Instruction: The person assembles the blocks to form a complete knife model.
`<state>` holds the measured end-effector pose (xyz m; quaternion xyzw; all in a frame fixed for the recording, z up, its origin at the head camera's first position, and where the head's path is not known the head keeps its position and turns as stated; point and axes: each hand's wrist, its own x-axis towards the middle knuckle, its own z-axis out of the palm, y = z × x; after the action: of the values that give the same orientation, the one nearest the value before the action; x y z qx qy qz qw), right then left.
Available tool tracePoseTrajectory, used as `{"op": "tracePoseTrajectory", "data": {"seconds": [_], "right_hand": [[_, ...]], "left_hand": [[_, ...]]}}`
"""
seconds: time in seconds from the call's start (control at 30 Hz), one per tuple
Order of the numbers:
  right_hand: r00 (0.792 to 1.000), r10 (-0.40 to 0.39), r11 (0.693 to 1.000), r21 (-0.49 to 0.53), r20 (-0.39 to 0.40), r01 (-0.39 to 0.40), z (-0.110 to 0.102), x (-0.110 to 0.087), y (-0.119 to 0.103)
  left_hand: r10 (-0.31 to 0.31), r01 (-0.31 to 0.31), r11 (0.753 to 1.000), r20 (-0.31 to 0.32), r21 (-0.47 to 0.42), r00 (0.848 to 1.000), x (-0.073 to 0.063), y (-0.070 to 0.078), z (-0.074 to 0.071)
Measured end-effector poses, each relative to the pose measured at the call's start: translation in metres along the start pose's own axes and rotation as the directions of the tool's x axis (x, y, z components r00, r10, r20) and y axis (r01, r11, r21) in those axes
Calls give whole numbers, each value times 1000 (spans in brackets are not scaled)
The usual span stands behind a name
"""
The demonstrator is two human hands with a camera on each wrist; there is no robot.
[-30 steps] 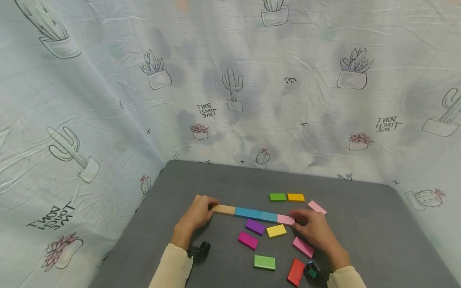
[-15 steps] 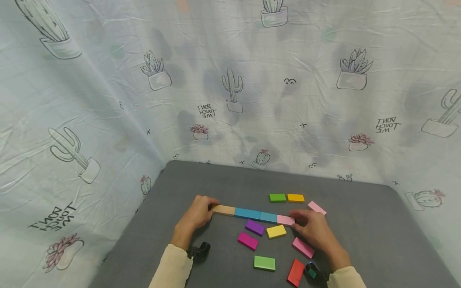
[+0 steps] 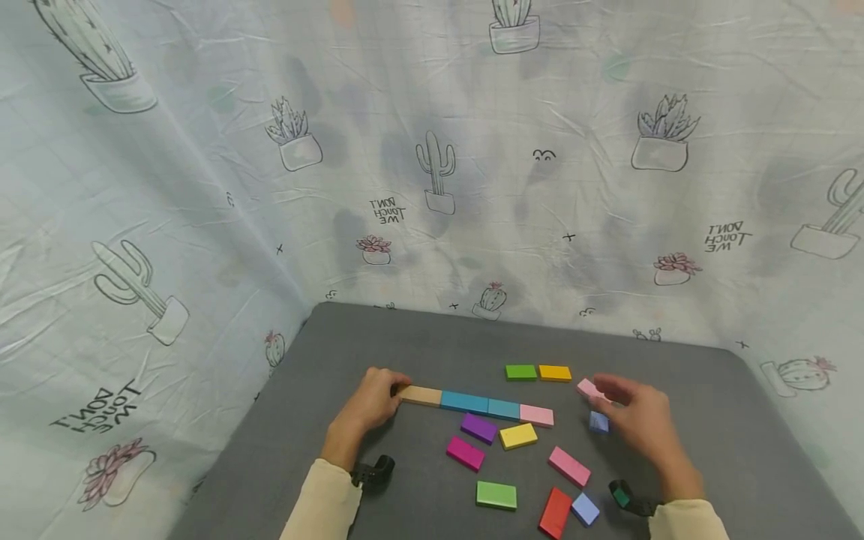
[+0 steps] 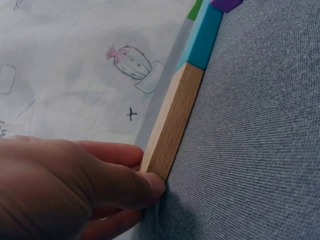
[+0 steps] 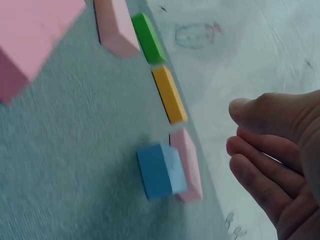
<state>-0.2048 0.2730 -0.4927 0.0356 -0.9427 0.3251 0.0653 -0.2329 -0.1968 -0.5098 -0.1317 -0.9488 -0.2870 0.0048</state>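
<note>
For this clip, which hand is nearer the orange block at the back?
Right. The right hand is to the right of the orange block, not touching it. The left hand is farther off to its left, pinching the end of the wooden block.

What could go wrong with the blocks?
The left hand pinches the wood block at the end of the row, so a little twist might make the row crooked. The purple block lies very close to the row and could get bumped if the row shifts. The right hand is beside the small blue block, so it might knock that into the nearby pink block.
</note>
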Motion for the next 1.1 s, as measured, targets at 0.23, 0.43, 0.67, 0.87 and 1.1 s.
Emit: {"op": "tracePoseTrajectory", "data": {"seconds": [0.23, 0.43, 0.67, 0.87, 1.1], "right_hand": [[995, 43, 999, 17, -90, -42, 0, -4, 18], [991, 113, 993, 33, -75, -110, 9, -6, 25], [986, 132, 991, 28, -99, -129, 17, -6, 34], [987, 134, 991, 19, -89, -133, 17, -6, 36], [994, 90, 996, 4, -69, -89, 15, -4, 35]], "left_hand": [[-16, 16, 1000, 8, -3, 1000, 0, 1, 0], [-11, 11, 1000, 5, 6, 1000, 0, 4, -2], [-9, 9, 1000, 8, 6, 1000, 0, 4, -2], [-13, 13, 1000, 7, -2, 1000, -1, 1, 0], [-5, 5, 1000, 0, -5, 1000, 0, 0, 0]]}}
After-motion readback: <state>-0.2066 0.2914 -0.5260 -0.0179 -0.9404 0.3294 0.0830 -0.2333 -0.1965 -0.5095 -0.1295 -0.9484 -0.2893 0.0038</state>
